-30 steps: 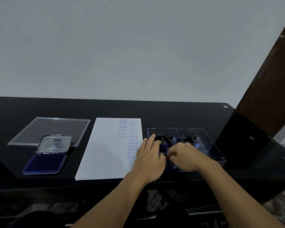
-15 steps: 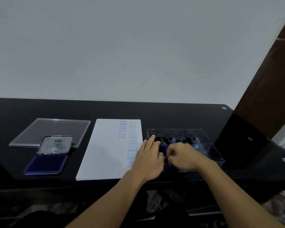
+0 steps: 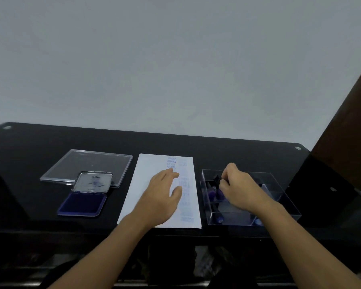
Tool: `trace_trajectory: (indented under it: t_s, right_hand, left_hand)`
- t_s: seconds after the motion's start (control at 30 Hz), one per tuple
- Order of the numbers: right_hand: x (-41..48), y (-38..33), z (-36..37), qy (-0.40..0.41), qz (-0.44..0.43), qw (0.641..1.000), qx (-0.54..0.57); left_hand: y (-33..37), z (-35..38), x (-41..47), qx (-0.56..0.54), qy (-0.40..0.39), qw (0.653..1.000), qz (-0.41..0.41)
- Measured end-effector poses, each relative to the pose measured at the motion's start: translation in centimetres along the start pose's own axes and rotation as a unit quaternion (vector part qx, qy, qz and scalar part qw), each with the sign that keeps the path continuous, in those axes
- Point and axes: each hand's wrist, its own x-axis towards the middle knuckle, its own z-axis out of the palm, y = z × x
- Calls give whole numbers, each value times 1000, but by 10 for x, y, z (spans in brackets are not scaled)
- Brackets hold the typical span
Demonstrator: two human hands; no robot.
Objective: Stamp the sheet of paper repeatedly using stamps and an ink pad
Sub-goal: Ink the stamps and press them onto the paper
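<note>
Head view, down onto a black bench (image 3: 237,151). Left hand (image 3: 160,197) spread flat over the sheet of paper (image 3: 148,180) at bench centre, grip wide, holding nothing. Right hand (image 3: 240,188) inside the clear box (image 3: 283,207) just right of the paper, grip narrow, pinching a dark stamp (image 3: 216,179). Open ink pad (image 3: 82,203) left of the paper, overlapping a clear lid (image 3: 88,161). Blue stamped words down the paper's right side.

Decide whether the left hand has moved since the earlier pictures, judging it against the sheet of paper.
Yes. The left hand has shifted left, away from the clear stamp box, and now lies over the middle of the sheet of paper, fingers straight.
</note>
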Motion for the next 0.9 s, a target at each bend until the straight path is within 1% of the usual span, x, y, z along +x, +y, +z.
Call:
trace_trajectory:
  t_s: [0.1, 0.2, 0.37, 0.5, 0.57, 0.7, 0.8, 0.9]
  right_hand:
    - [6, -26, 3, 15, -33, 999, 12]
    - [16, -50, 13, 23, -47, 998, 27]
    - [33, -96, 44, 6, -74, 996, 48]
    - [45, -137, 76, -13, -107, 993, 47]
    - [49, -158, 92, -35, -129, 990, 48]
    - [55, -194, 122, -77, -172, 981, 43]
    - [60, -215, 142, -101, -194, 975, 34]
    - [63, -233, 157, -120, -207, 971, 26]
  left_hand:
    - [-32, -36, -6, 12, 40, 999, -33]
    - [-65, -72, -13, 46, 77, 993, -71]
    - [-125, -128, -34, 78, 116, 981, -133]
    - [-165, -159, -51, 96, 149, 966, -187]
    - [-181, -168, -59, 101, 160, 960, -208]
    - [-210, -173, -70, 108, 145, 956, -230]
    - [-229, -168, -73, 132, 133, 957, -222]
    - [-233, -163, -71, 148, 147, 954, -215]
